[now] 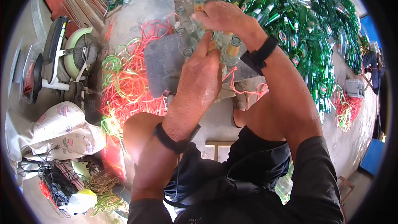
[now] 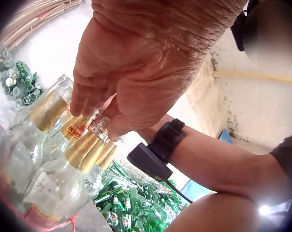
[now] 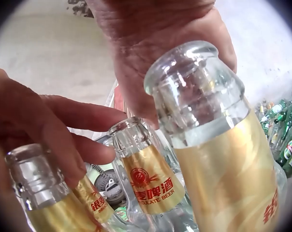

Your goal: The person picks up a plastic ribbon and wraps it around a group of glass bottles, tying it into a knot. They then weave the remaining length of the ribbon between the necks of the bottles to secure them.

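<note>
Several clear glass beer bottles [image 1: 233, 49] with gold neck labels stand close together on a dark grey slab [image 1: 161, 64]. My left hand [image 1: 199, 76] reaches over them from the near side, fingers extended down among the necks. In the right wrist view its fingertips are right at the rim of a gold-labelled bottle [image 3: 153, 181]. My right hand [image 1: 230, 18] arches over the far side of the group, back of the hand up. Bottles hide its fingertips, so I cannot tell whether they grip a neck. Pink plastic string [image 1: 238, 89] trails beside the bottles.
A tangle of pink and green string [image 1: 128, 79] lies left of the slab. Heaped green bottles [image 1: 298, 29] cover the floor at the right and back. At the left stands a wheeled machine [image 1: 76, 54]; a grey block [image 1: 355, 88] is at far right.
</note>
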Demonstrator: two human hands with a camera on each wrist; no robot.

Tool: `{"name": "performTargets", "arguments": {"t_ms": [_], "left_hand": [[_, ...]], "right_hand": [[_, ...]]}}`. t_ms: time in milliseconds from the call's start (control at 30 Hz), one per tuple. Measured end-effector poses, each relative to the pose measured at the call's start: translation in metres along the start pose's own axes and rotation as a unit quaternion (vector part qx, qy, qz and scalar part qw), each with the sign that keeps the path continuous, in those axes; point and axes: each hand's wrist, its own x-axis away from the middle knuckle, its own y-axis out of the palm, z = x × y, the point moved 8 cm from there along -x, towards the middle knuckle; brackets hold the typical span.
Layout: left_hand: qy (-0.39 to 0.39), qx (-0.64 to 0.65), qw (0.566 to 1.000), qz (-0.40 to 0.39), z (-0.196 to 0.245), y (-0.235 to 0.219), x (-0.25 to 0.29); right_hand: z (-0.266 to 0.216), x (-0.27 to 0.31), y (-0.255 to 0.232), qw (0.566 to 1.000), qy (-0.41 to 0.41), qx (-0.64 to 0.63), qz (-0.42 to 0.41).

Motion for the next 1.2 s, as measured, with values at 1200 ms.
{"name": "performTargets", "arguments": {"t_ms": [1200], "left_hand": [[0.025, -0.030, 0.999, 0.002, 0.001, -0.001, 0.000]], "right_hand": [[0.041, 0.125, -0.053, 0.944, 0.024, -0.220, -0.245]]}}
